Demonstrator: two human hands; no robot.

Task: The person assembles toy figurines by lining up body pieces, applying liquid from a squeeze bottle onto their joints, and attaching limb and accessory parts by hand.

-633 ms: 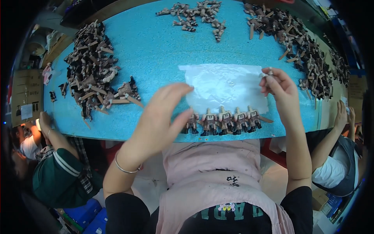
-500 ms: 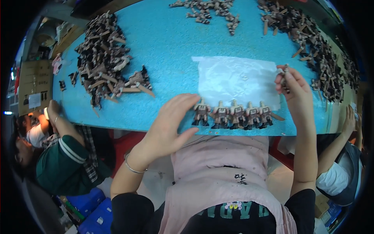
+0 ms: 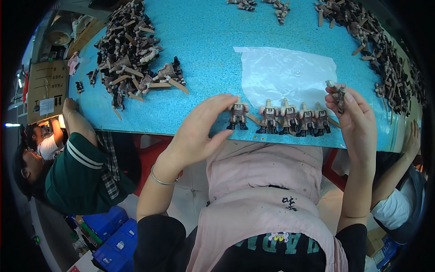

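My left hand [image 3: 195,129] is spread open, fingertips by the head and thumb by the feet of the leftmost toy figure [image 3: 238,113]. That figure is brown and beige with black boots. Right of it, across a small gap, several similar toy figures [image 3: 288,118] form a row along the table's near edge. Pinched in my right hand [image 3: 355,113], above the row's right end, is another small toy figure [image 3: 338,95] with a pale head. Behind the row lies a translucent plastic sheet [image 3: 290,75], flat on the blue table [image 3: 204,50].
A large heap of figure parts [image 3: 129,54] covers the left side, with flat tan pieces among them. More parts [image 3: 385,68] pile along the right edge. Co-workers sit left [image 3: 74,167] and right [image 3: 398,190]. A cardboard box [image 3: 47,90] stands at far left.
The whole view has shifted, so the table sits higher. The leftmost figure has slid slightly left, away from the row, beside my left hand. In my right hand the held figure has turned.
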